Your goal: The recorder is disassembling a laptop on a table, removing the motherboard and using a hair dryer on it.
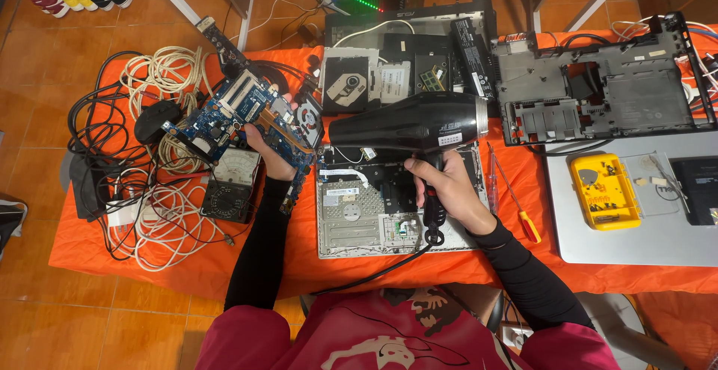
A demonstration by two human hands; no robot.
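My left hand (pixel 268 154) holds a blue laptop motherboard (pixel 243 112) tilted up over the orange-covered table (pixel 187 258). My right hand (pixel 447 189) grips the handle of a black hair dryer (pixel 410 123), whose nozzle points left at the board's fan end. Under both hands lies an opened silver laptop base (pixel 359 220). The dryer's black cord (pixel 374 269) runs off the table's front edge.
Tangled white and black cables (pixel 161 213), a black mouse (pixel 155 119) and an analog multimeter (pixel 232 183) lie at left. A red-handled screwdriver (pixel 516 202), a yellow bit case (pixel 604 190), a closed silver laptop (pixel 636 235) and a stripped black laptop chassis (pixel 598 93) sit at right. An optical drive (pixel 348 86) lies behind.
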